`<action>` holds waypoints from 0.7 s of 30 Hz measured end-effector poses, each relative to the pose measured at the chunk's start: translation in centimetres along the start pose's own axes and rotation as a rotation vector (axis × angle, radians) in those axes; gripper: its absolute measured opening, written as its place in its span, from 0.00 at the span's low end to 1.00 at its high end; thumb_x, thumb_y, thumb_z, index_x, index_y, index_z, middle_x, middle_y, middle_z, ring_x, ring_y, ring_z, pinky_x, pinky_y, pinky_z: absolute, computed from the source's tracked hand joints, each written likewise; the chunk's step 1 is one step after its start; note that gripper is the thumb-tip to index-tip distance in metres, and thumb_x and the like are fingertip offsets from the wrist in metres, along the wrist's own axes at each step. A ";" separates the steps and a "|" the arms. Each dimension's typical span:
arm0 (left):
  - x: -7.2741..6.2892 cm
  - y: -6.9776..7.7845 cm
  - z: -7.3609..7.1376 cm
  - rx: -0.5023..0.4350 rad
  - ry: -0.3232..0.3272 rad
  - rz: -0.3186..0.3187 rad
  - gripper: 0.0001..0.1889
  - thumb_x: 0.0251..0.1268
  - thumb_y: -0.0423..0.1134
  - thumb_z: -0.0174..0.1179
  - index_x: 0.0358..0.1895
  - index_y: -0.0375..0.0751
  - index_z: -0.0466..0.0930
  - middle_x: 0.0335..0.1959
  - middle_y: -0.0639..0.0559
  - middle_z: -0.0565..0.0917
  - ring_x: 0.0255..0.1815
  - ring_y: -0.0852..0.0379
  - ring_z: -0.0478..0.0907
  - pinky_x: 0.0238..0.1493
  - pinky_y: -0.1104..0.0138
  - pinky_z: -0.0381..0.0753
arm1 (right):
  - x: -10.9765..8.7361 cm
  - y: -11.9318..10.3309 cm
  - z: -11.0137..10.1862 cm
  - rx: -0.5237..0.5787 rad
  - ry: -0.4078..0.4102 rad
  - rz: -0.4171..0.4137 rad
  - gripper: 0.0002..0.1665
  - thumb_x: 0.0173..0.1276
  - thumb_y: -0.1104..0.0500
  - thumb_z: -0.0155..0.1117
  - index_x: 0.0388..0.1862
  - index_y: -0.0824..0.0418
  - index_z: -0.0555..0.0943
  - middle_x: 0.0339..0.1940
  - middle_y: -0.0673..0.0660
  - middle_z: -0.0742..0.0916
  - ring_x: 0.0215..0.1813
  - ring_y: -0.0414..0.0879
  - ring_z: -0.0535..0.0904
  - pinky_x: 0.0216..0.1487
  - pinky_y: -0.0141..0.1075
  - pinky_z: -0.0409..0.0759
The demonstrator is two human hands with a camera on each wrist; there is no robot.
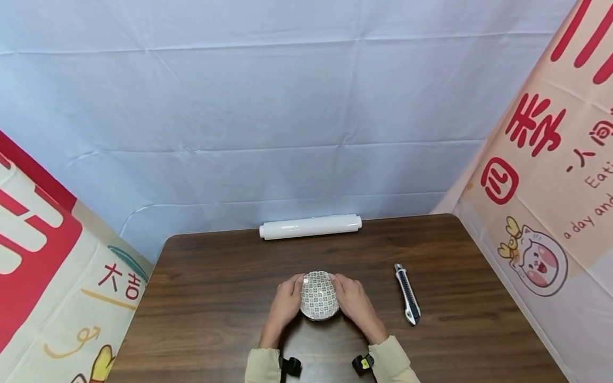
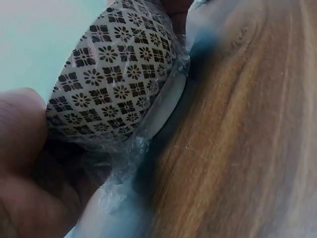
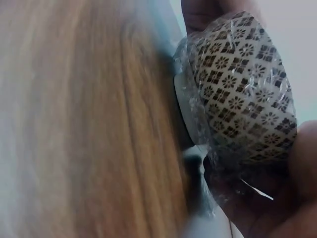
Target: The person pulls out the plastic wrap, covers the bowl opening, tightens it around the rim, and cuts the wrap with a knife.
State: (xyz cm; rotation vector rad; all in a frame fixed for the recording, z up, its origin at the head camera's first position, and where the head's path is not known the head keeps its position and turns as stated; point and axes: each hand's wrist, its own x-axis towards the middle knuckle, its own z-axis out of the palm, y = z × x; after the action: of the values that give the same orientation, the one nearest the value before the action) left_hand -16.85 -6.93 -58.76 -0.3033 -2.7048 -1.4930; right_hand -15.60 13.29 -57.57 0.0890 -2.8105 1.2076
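Note:
A bowl [image 1: 319, 296] with a dark floral tile pattern sits between both hands near the front middle of the table. Clear cling film [image 2: 130, 157] wraps its outside and bunches near the white foot [image 3: 187, 106], which is close over the wood in the wrist views. My left hand [image 1: 286, 301] grips the bowl's left side, its thumb [image 2: 22, 111] at the rim. On the opposite side, my right hand [image 1: 356, 302] holds it likewise, with fingers curled under the wall. The undersides of the fingers are partly hidden by the bowl and film.
A white roll of cling film [image 1: 310, 227] lies along the table's back edge. To the right of the right hand is a utility knife [image 1: 407, 294]. The brown wooden table [image 1: 206, 298] meets a pale cloth backdrop [image 1: 249, 117], with printed cloths at both sides.

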 end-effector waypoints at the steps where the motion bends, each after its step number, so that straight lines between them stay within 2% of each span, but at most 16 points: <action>1: 0.0 0.0 0.0 -0.004 0.005 -0.002 0.19 0.87 0.39 0.46 0.60 0.35 0.85 0.54 0.42 0.91 0.61 0.45 0.86 0.67 0.48 0.82 | 0.0 -0.1 0.0 -0.004 0.004 0.009 0.26 0.86 0.49 0.51 0.22 0.52 0.68 0.16 0.44 0.63 0.21 0.37 0.58 0.25 0.30 0.59; 6: 0.1 -0.1 0.2 0.010 0.032 0.008 0.17 0.85 0.38 0.49 0.59 0.34 0.86 0.54 0.41 0.91 0.61 0.44 0.87 0.65 0.48 0.83 | 0.0 -0.2 0.3 -0.032 0.053 0.036 0.29 0.85 0.48 0.54 0.19 0.52 0.66 0.16 0.44 0.63 0.21 0.40 0.60 0.25 0.32 0.58; 13: 0.3 -0.2 -0.3 0.041 0.060 0.041 0.15 0.82 0.36 0.53 0.56 0.35 0.88 0.52 0.42 0.92 0.57 0.45 0.89 0.61 0.49 0.85 | 0.1 0.0 1.0 -0.010 0.165 -0.001 0.33 0.80 0.48 0.61 0.14 0.50 0.61 0.14 0.42 0.60 0.19 0.40 0.58 0.23 0.37 0.58; 16: 0.4 -0.4 -0.6 0.041 0.035 0.024 0.16 0.84 0.40 0.52 0.58 0.39 0.88 0.54 0.44 0.91 0.60 0.46 0.88 0.64 0.49 0.84 | 0.1 0.0 1.0 0.036 0.146 0.034 0.33 0.80 0.46 0.60 0.14 0.49 0.60 0.14 0.42 0.60 0.19 0.39 0.55 0.23 0.35 0.57; 21: 0.2 -0.6 -0.9 0.060 -0.034 0.005 0.22 0.87 0.49 0.46 0.62 0.44 0.86 0.59 0.46 0.89 0.66 0.46 0.84 0.69 0.49 0.80 | 0.0 0.2 0.4 0.123 0.035 0.141 0.34 0.82 0.41 0.58 0.16 0.51 0.62 0.14 0.44 0.63 0.20 0.38 0.55 0.26 0.30 0.56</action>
State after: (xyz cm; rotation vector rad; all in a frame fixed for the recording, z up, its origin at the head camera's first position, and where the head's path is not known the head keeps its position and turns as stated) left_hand -17.23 -7.98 -58.71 -0.3361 -2.7664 -1.4148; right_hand -15.64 13.11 -57.96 -0.1244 -2.7511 1.3962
